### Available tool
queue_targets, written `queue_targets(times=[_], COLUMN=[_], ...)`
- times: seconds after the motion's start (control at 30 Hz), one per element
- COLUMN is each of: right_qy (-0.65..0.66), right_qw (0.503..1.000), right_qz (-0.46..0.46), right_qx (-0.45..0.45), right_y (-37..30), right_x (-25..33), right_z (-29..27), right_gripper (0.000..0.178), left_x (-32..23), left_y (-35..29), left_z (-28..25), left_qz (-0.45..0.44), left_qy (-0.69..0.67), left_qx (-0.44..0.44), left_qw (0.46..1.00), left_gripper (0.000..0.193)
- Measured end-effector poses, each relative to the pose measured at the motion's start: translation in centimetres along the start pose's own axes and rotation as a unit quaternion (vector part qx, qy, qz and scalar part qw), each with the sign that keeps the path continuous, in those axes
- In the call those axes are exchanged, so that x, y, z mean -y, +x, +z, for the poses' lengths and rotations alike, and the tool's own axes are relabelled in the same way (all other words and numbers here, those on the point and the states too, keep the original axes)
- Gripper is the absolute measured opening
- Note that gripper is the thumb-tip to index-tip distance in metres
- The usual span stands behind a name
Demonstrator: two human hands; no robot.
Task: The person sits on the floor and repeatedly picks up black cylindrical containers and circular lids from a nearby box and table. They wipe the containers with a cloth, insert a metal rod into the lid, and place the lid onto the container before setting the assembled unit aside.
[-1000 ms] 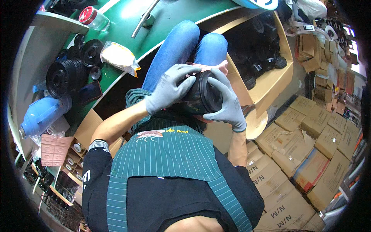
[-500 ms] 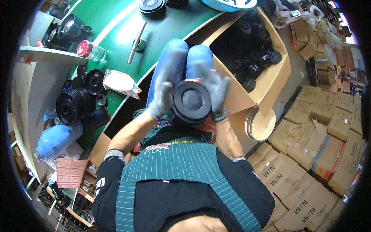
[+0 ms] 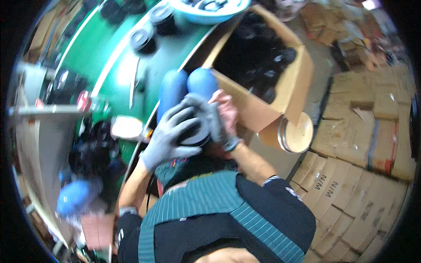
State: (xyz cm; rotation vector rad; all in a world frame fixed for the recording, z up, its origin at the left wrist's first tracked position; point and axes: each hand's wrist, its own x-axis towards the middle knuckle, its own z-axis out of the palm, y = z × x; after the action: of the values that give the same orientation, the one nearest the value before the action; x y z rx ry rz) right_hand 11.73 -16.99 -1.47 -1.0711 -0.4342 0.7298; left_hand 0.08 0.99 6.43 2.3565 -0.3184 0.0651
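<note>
Both my hands wear grey gloves and meet over my lap around a black round disc-like part (image 3: 197, 135). My left hand (image 3: 169, 136) curves over its left side, fingers spread across the top and thumb along the near edge. My right hand (image 3: 211, 120) lies against its right side, its fingertips near those of the left. A crumpled pink cloth (image 3: 226, 111) shows just beyond my right hand; whether that hand touches it is hidden. The picture is blurred, and the underside of the part is out of sight.
An open cardboard box (image 3: 280, 107) of black parts stands right of my knees, beside a round drum (image 3: 298, 133). Stacked cartons (image 3: 346, 175) fill the right. On the green table (image 3: 112, 81) are black round parts (image 3: 142, 39), a jar (image 3: 92, 103) and a blue basin (image 3: 215, 15).
My hands have gone from spread beside the black part to closed around it. The part is tilted and further left. More of the pink cloth shows, and the view has shifted.
</note>
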Motion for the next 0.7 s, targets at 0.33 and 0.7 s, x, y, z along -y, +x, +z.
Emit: queue_targets(times=[0.33, 0.7], right_qy=[-0.203, -0.051], right_qw=[0.972, 0.987], right_qz=[-0.102, -0.136], right_qx=[-0.063, -0.066], right_y=[0.3, 2.1], right_x=[-3.9, 0.3], right_z=[0.0, -4.2], right_gripper=[0.045, 0.066], left_x=[1.4, 5.4], left_y=[-0.5, -4.6], left_z=[3.1, 4.9], left_qz=[-0.176, -0.053], left_qy=[-0.193, -0.118], left_qx=[-0.214, -0.479], left_qw=[0.941, 0.868], left_gripper=[0.019, 0.076])
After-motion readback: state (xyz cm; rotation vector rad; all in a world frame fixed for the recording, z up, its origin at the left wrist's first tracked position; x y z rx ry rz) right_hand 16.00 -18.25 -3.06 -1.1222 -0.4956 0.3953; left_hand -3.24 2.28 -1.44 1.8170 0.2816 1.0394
